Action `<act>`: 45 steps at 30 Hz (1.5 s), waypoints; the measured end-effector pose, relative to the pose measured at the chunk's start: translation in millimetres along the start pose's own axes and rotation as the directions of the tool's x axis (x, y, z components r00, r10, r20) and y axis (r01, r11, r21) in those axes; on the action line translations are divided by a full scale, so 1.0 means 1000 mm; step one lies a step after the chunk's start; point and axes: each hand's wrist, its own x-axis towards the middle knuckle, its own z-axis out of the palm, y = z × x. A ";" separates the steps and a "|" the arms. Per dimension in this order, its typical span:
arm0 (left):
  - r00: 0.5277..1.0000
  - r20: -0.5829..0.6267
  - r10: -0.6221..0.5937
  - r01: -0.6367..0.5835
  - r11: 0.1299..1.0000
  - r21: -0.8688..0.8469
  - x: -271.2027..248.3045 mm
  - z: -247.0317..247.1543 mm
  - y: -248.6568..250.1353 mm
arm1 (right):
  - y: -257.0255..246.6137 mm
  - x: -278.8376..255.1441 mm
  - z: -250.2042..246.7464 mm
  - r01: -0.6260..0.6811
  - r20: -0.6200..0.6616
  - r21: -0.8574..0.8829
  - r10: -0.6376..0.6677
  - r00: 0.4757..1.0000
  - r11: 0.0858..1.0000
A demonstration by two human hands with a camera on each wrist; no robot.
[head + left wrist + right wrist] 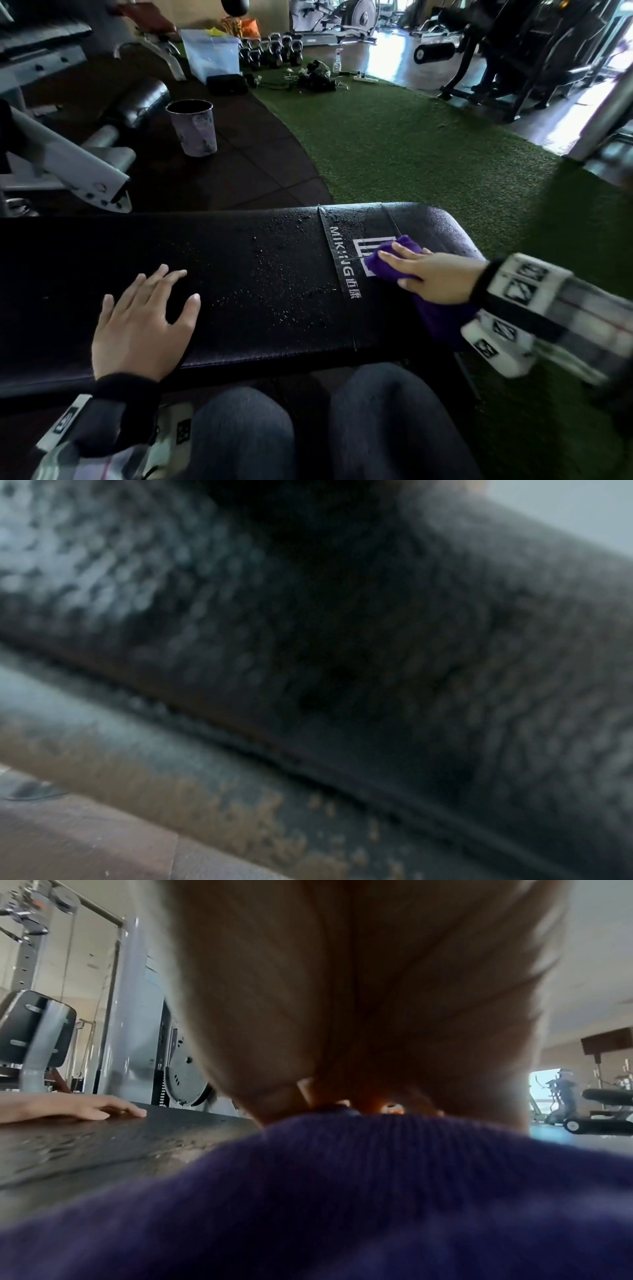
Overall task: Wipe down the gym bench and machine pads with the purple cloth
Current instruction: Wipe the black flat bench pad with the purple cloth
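Beyond our bench point(239, 274) stands a cup point(193, 128), contents unseen. "MIKING" marks the pad. Our right hand point(435, 270) presses the purple cloth point(394, 255), fingers straight; our left hand point(144, 318) rests flat, fingers spread.

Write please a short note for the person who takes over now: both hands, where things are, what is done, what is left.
Left hand: flat, fingers spread, resting on the long black padded gym bench.
Right hand: presses the purple cloth on the white logo at the bench's right end.
Done: that end looks partly wiped.
Left: water droplets on the bench's middle, then the machine pads.
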 end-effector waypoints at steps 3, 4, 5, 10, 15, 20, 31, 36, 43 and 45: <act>1.000 0.000 0.001 -0.001 1.000 -0.004 -0.001 0.000 0.000 | -0.026 0.021 -0.018 0.004 0.042 -0.057 -0.001 0.999 0.998; 1.000 0.001 0.000 0.000 1.000 -0.007 -0.001 0.000 0.000 | -0.036 0.023 -0.021 0.048 0.040 -0.065 -0.045 0.998 0.997; 1.000 0.002 -0.001 0.001 1.000 -0.008 -0.002 0.000 0.000 | -0.045 0.022 -0.021 0.103 0.038 -0.075 -0.100 0.994 0.992; 1.000 -0.001 0.009 -0.009 1.000 -0.006 -0.001 0.001 -0.001 | -0.041 0.003 -0.004 0.302 0.083 -0.024 -0.299 0.951 0.953; 1.000 -0.008 0.006 -0.006 1.000 -0.007 0.001 0.001 -0.001 | -0.010 -0.003 -0.006 0.179 0.059 0.020 -0.180 0.982 0.984; 1.000 -0.016 0.002 -0.003 1.000 -0.014 0.001 0.001 0.000 | -0.022 0.025 -0.027 0.068 0.048 -0.049 -0.065 0.997 0.997; 1.000 -0.022 0.004 -0.005 1.000 -0.023 0.000 0.002 0.000 | -0.013 -0.001 -0.005 0.349 0.076 0.056 -0.353 0.933 0.935; 1.000 -0.019 0.004 -0.004 1.000 -0.024 0.001 0.002 -0.001 | 0.009 0.020 -0.022 0.097 0.076 -0.004 -0.096 0.992 0.995; 1.000 -0.029 0.005 -0.006 1.000 -0.028 0.001 0.002 -0.001 | -0.031 0.068 -0.052 0.004 0.032 -0.141 0.001 0.999 0.990; 1.000 -0.025 0.003 -0.004 1.000 -0.028 0.001 0.001 -0.001 | -0.041 0.070 -0.051 0.102 0.041 -0.133 -0.098 0.994 0.986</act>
